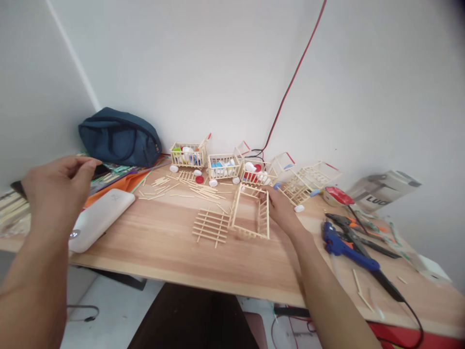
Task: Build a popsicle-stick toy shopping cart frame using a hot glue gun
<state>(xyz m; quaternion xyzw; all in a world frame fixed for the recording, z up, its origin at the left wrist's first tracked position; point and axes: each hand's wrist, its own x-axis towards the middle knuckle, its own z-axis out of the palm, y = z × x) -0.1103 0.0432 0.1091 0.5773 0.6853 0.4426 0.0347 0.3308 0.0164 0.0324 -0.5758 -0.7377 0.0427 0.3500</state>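
Note:
My right hand [281, 208] grips the far right corner of an open box frame [263, 215] built from thin wooden sticks, which is at the table's middle. Its fingertips are partly hidden. Beside the frame, on the left, lies a flat stick grid [210, 227]. My left hand [60, 184] is raised at the left, above a white power bank [105, 218], with thumb and fingers pinched together. Whatever it may hold cannot be made out. Loose short sticks [205, 193] are scattered behind the grid.
Along the wall stand small stick carts with white wheels, including a filled cart [189, 156] and a tilted cart [308, 182]. A blue bag [119, 138] sits back left. At right lie a blue glue gun [348, 249], pliers [363, 237] and a red-topped dish [337, 196].

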